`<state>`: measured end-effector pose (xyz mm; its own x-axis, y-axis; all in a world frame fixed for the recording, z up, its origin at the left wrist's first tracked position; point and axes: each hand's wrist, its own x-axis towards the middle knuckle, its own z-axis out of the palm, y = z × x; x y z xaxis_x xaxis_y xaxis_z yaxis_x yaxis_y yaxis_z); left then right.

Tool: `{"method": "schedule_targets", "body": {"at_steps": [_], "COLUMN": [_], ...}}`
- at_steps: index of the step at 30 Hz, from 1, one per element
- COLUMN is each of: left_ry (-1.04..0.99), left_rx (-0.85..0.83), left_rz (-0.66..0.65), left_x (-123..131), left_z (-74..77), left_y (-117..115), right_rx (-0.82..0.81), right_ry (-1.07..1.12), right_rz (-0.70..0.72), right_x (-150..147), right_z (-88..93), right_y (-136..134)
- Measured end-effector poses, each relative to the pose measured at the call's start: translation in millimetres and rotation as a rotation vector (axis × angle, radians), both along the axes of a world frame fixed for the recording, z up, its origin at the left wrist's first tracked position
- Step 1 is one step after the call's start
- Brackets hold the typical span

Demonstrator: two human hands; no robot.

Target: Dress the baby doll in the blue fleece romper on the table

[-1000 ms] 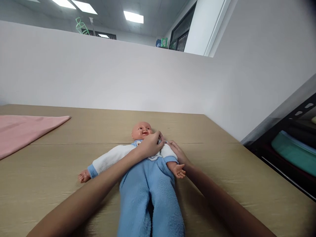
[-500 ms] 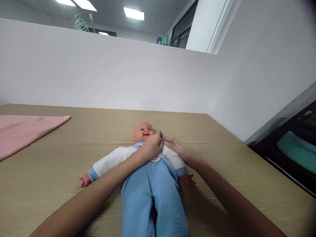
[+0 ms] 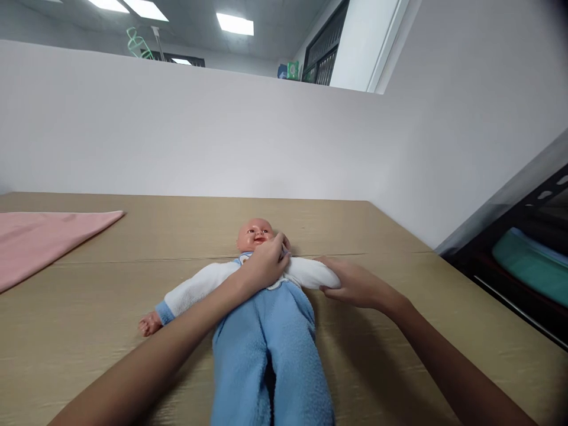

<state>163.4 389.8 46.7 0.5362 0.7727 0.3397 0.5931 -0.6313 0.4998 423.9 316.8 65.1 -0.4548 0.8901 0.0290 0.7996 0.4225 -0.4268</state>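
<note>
A bald baby doll (image 3: 254, 234) lies on its back on the table, dressed in a fleecy blue and white outfit (image 3: 266, 331). Curled at the doll's neck and shoulder, my left hand (image 3: 266, 260) pinches the cloth there; the fingertips are partly hidden. My right hand (image 3: 355, 283) is wrapped around the lower part of the white sleeve (image 3: 310, 273) on the right side of the view, with the cuff and the doll's hand out of sight in my grip. The other sleeve (image 3: 199, 286) stretches out to the left, its blue cuff and the doll's small hand showing.
A pink cloth (image 3: 48, 242) lies at the left of the wooden table (image 3: 186, 225). White walls (image 3: 213, 130) rise behind and to the right. At the right edge is a dark rack (image 3: 465, 269) holding a folded green cloth (image 3: 528, 260).
My right hand has moved from the shoulder down and right to the sleeve's end, and has closed on it. The sleeve now points more sideways. My left hand stays at the neck.
</note>
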Motion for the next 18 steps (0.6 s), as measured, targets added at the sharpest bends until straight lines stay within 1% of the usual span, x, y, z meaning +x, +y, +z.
{"method": "schedule_targets", "body": {"at_steps": [3, 5, 6, 7, 9, 10, 11, 12, 13, 14, 16, 18], "left_ry": [-0.072, -0.149, -0.187, -0.223, -0.279, -0.297, -0.298, -0.28, -0.251, -0.203, -0.099, -0.048], "left_rx": [0.056, 0.116, 0.135, 0.147, 0.153, 0.15, 0.128, 0.103, 0.075, 0.041, -0.015, -0.074], "left_rz": [-0.059, -0.095, -0.094, -0.074, 0.01, 0.047, 0.077, 0.113, 0.152, 0.162, 0.127, 0.07], "left_x": [-18.0, -38.1, -50.3, -63.6, -91.6, -105.2, -117.7, -128.6, -137.5, -144.1, -151.0, -150.8], "left_z": [7.2, 10.1, 10.0, 8.4, 0.2, -6.0, -13.0, -20.2, -26.9, -32.7, -40.2, -42.5], "left_y": [-13.2, -25.2, -31.8, -38.6, -51.8, -58.0, -63.7, -68.8, -73.5, -77.8, -85.4, -91.6], "right_rx": [0.048, 0.106, 0.163, 0.242, 0.425, 0.494, 0.525, 0.511, 0.458, 0.385, 0.203, 0.003], "right_ry": [0.025, 0.015, 0.007, 0.004, 0.026, 0.06, 0.113, 0.184, 0.265, 0.348, 0.516, 0.699], "right_rz": [-0.004, -0.033, -0.063, -0.1, -0.155, -0.157, -0.141, -0.111, -0.09, -0.088, -0.131, -0.203], "right_x": [7.3, 9.2, 7.7, 3.9, -10.4, -20.4, -31.4, -42.6, -53.1, -62.1, -73.7, -76.8], "right_z": [-19.5, -30.3, -34.3, -36.9, -38.8, -38.5, -38.1, -38.0, -38.6, -40.1, -45.9, -54.0], "right_y": [0.9, -0.6, -2.7, -5.8, -15.1, -20.8, -26.5, -31.7, -35.9, -38.5, -38.7, -33.3]}}
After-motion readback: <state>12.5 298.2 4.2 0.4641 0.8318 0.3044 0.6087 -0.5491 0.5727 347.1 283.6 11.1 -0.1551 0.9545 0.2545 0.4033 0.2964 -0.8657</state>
